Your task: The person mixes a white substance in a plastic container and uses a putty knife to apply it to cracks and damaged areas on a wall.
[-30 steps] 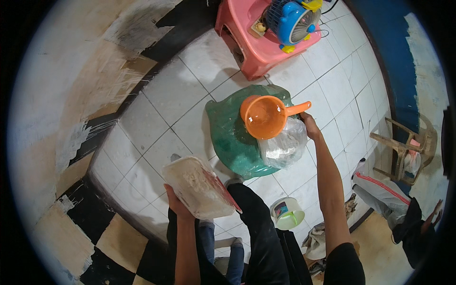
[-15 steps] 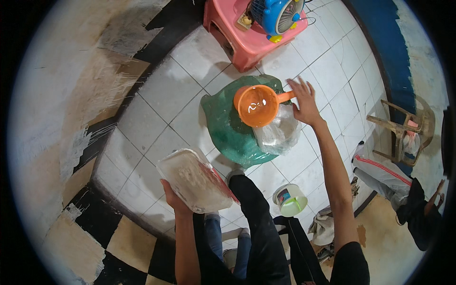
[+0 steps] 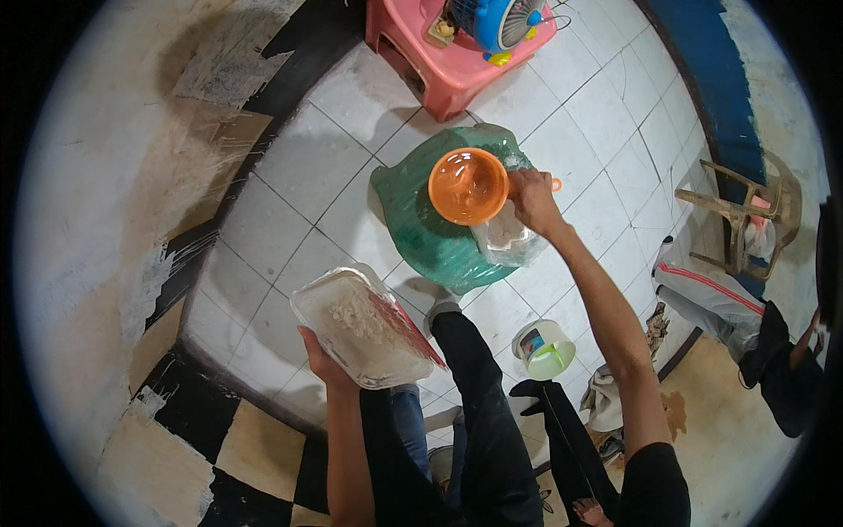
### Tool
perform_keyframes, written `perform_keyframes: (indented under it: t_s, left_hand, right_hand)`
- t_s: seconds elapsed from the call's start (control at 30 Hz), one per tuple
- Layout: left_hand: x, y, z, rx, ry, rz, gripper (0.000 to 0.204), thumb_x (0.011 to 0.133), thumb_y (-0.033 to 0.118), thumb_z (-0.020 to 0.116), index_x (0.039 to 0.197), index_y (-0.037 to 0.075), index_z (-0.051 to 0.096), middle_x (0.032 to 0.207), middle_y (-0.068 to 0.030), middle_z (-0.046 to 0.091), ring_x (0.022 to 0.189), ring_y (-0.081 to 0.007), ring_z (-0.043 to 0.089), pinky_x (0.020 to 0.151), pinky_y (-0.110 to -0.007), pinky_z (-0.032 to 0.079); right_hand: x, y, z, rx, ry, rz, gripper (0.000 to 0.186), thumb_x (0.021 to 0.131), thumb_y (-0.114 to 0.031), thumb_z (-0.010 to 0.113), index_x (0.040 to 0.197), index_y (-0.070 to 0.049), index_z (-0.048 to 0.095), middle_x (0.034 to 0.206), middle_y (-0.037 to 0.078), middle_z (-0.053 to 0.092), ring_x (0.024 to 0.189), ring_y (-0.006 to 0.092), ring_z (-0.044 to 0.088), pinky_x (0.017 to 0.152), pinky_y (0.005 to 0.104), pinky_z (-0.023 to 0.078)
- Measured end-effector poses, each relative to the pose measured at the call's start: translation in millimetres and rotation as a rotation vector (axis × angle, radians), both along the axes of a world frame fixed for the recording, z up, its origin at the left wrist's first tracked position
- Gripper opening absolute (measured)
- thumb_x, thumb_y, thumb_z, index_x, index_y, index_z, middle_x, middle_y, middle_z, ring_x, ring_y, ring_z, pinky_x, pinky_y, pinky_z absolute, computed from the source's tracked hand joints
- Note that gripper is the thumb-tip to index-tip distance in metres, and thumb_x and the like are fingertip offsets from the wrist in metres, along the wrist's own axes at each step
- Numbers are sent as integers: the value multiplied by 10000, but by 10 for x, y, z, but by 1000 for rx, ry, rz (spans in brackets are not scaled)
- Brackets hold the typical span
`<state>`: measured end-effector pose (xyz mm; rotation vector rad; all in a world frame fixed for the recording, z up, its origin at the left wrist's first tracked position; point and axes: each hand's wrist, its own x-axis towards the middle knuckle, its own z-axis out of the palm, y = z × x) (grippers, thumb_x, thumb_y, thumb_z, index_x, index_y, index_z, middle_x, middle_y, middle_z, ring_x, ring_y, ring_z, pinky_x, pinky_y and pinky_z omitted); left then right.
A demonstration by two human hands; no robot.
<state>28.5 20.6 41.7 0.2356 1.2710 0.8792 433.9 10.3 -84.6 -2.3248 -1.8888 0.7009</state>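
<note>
Dipper (image 3: 468, 186) over sack (image 3: 430, 244): seemed stiff, sloshy; right hand (image 3: 533, 201) gripped handle (image 3: 557, 184).
Tub (image 3: 347, 329) left of sack: seemed light; left hand (image 3: 328, 362) clasped side.

The white-tiled floor (image 3: 285, 180) carries a pink stool (image 3: 461, 75), a green sack (image 3: 432, 248) near it, and a white bucket (image 3: 546, 348) farther off.

Right hand (image 3: 534, 200) is gripping orange dipper (image 3: 469, 187) by its handle over green plastic (image 3: 430, 241); left hand (image 3: 330, 365) is holding pale rectangular tub (image 3: 356, 327). Pink stool (image 3: 457, 79) is carrying blue fan (image 3: 488, 22).
</note>
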Motion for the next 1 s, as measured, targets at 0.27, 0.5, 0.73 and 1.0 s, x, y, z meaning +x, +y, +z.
perform_keyframes:
  t_s: [0.27, 0.5, 0.73, 1.0]
  left_hand:
    - [-15, 125, 200, -41, 24, -13, 707, 998, 566, 270, 1428, 9, 344, 1359, -164, 483, 1215, -288, 510, 1018, -407, 433]
    - [-155, 189, 156, 24, -101, 14, 663, 1004, 547, 282, 1435, 48, 345, 1375, -139, 466, 1218, -287, 509, 1019, -413, 436]
    - [-390, 299, 174, 56, -101, -36, 665, 1006, 541, 284, 1441, 40, 327, 1399, -151, 440, 1242, -300, 486, 1037, -423, 420]
    - [-525, 394, 321, 80, -126, -51, 660, 1009, 535, 288, 1442, 39, 333, 1382, -138, 464, 1229, -286, 503, 1026, -411, 430]
  right_hand:
    - [-1017, -649, -21, 134, 118, -495, 187, 788, -99, 635, 970, -58, 632, 900, 177, 642, 856, 386, 596, 731, 526, 419]
    - [-2096, -718, -31, 220, 266, -1012, 173, 732, -25, 682, 885, 1, 605, 823, 226, 625, 799, 440, 602, 693, 517, 450]
    - [-2387, -601, -75, 249, 254, -1155, 165, 787, -35, 672, 928, 35, 623, 816, 242, 648, 801, 413, 645, 695, 429, 491]
    - [-2136, -503, -67, 200, 255, -1247, 175, 796, -87, 696, 924, 16, 635, 825, 251, 654, 818, 459, 623, 696, 481, 481]
